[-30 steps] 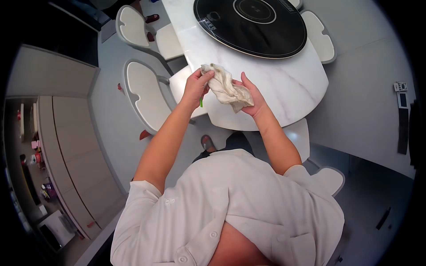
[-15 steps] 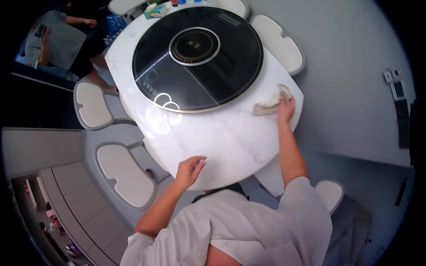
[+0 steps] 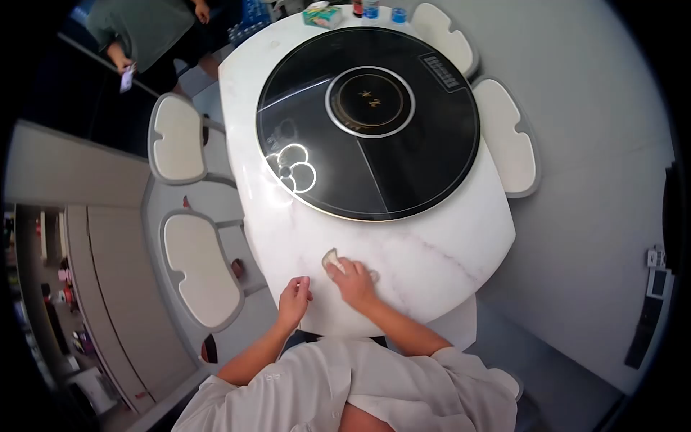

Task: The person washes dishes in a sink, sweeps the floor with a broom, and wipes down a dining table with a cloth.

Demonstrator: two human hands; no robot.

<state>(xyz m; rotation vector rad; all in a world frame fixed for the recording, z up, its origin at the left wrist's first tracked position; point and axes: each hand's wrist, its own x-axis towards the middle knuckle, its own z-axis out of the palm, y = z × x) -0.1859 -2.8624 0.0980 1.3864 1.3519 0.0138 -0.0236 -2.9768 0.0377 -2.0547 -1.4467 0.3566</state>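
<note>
A crumpled pale cloth (image 3: 330, 257) lies on the white marble-patterned table (image 3: 446, 270) near its front edge. My right hand (image 3: 354, 282) is closed over it and presses it to the tabletop. One end of the cloth shows beyond the fingers, and a small bit shows beside the hand; the rest is hidden under the palm. Just to the left, my left hand (image 3: 295, 299) is at the table's front edge with loosely bent fingers and nothing in them. Beyond both hands sits a round black turntable (image 3: 425, 155) with a ringed centre.
A tissue box (image 3: 322, 16) and blue containers (image 3: 371, 10) stand at the table's far end. White chairs (image 3: 204, 270) line both sides. At the upper left another person (image 3: 151, 43) holds a phone (image 3: 127, 78). A cabinet (image 3: 119, 288) is on the left.
My right hand has swept the cloth from the table's right edge leftward and nearer to me, beside my left hand. The view has shifted, and the other person has lowered the phone.
</note>
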